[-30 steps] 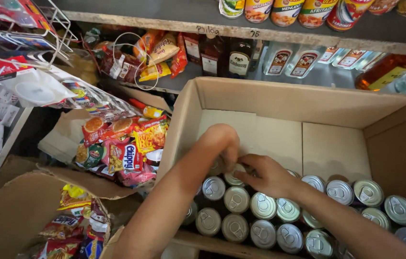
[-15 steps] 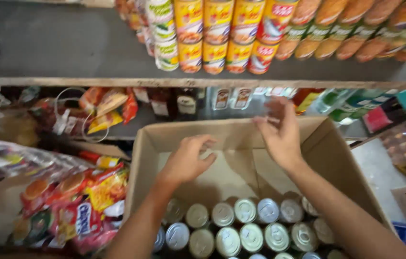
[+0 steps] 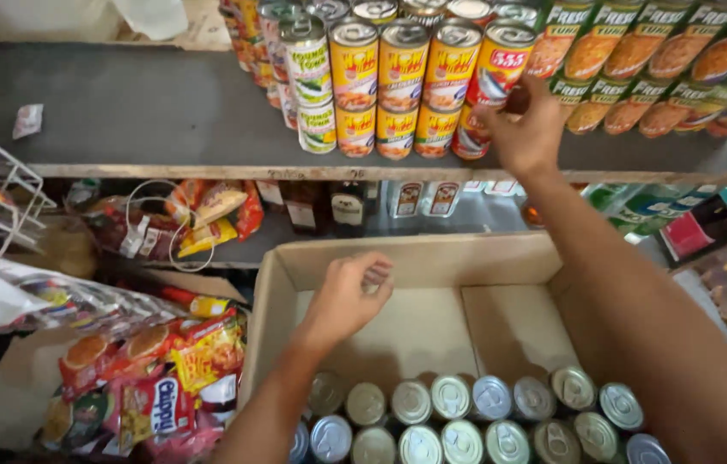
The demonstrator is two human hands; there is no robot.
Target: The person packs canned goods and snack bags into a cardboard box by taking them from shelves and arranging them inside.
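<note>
The right hand [image 3: 528,129] is up at the shelf [image 3: 166,112], its grip closed round a red and yellow can [image 3: 501,64] that sits at the right end of the top row of stacked cans [image 3: 380,86]; just right of that hand runs a row of green and orange cans [image 3: 655,69] lying along the same shelf. Lower down and to the left, the left hand [image 3: 348,296] hangs over the open cardboard box [image 3: 286,266], fingers curled shut on a small silver-topped can [image 3: 374,277] that shows only partly between them. Below that hand, at the near end of the box, silver-lidded cans [image 3: 466,412] stand packed upright in rows, while the far part of the box floor under the hand is bare cardboard. Left of the left hand, outside the box, lie bright red and yellow snack packets [image 3: 157,378], and beyond the box a lower shelf holds dark bottles [image 3: 337,206] and more packets [image 3: 209,215]
</note>
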